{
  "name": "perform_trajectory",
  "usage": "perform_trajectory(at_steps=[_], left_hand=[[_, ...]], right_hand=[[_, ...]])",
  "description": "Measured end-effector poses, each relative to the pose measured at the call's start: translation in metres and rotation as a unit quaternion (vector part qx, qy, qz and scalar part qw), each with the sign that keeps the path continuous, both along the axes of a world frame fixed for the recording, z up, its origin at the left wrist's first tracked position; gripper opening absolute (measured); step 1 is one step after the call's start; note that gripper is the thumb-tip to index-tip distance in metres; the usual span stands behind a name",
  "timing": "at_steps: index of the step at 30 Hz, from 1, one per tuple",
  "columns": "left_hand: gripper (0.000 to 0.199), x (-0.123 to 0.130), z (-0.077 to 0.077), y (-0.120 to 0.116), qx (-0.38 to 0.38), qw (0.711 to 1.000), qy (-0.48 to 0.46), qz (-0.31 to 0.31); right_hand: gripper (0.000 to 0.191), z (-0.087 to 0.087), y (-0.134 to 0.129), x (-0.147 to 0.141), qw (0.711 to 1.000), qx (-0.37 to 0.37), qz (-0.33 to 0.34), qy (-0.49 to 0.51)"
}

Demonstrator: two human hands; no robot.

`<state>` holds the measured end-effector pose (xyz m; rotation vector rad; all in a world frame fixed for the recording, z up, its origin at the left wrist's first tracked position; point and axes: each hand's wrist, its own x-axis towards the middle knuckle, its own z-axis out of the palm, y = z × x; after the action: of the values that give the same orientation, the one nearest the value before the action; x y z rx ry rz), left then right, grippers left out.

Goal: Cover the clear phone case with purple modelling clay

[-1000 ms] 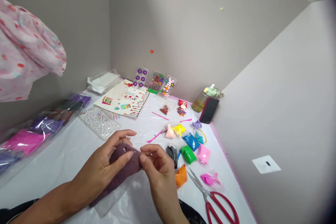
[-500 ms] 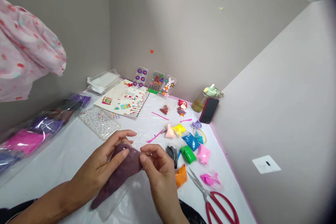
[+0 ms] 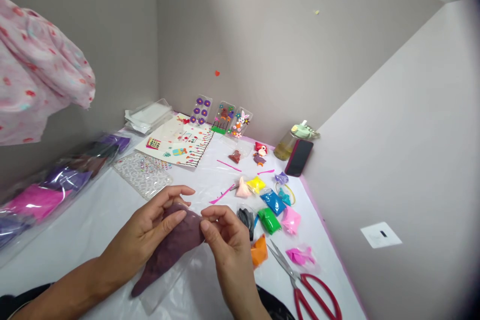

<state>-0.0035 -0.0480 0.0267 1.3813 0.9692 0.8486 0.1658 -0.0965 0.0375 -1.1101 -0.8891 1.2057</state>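
Over the desk [image 3: 84, 245], left hand [image 3: 144, 225] and right hand [image 3: 228, 242] gripped plum clay cone [image 3: 174, 247], long axis slanting down-left, tip toward body.

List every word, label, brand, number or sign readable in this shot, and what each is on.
No text can be read anywhere in this view.
White card on the right wall: one small black mark, not legible.
Printed sheet on the table: any small print is unreadable.
Blue clay packet: any print is too blurred to read.
Black phone: no text visible.
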Motion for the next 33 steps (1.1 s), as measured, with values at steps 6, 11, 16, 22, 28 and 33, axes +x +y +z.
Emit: perform_trajectory(at_steps=[6,11,16,22,28,33], left_hand=[[0.036,-0.006,0.007,0.006,0.013,0.999,-0.017,0.035],[0.033,-0.009,0.012,0.01,-0.031,0.998,-0.05,0.006],[0.033,-0.007,0.012,0.01,-0.058,0.996,-0.073,-0.013],[0.037,-0.006,0.01,0.011,-0.039,0.998,-0.052,-0.01],[0.032,-0.011,0.009,0.013,-0.033,0.999,-0.038,-0.012],[0.028,-0.014,0.003,0.015,-0.018,0.999,-0.03,-0.016]], right_hand=[[0.026,-0.002,0.0,0.001,1.0,-0.004,-0.011,-0.004],[0.027,-0.005,-0.001,0.001,1.0,-0.012,-0.008,0.004],[0.024,-0.004,-0.001,0.001,1.0,-0.009,0.01,0.011],[0.024,-0.006,-0.001,0.001,1.0,-0.003,0.011,-0.002],[0.025,-0.006,0.001,0.002,1.0,-0.01,0.008,0.012],[0.026,-0.007,0.003,0.003,1.0,-0.016,0.005,0.026]])
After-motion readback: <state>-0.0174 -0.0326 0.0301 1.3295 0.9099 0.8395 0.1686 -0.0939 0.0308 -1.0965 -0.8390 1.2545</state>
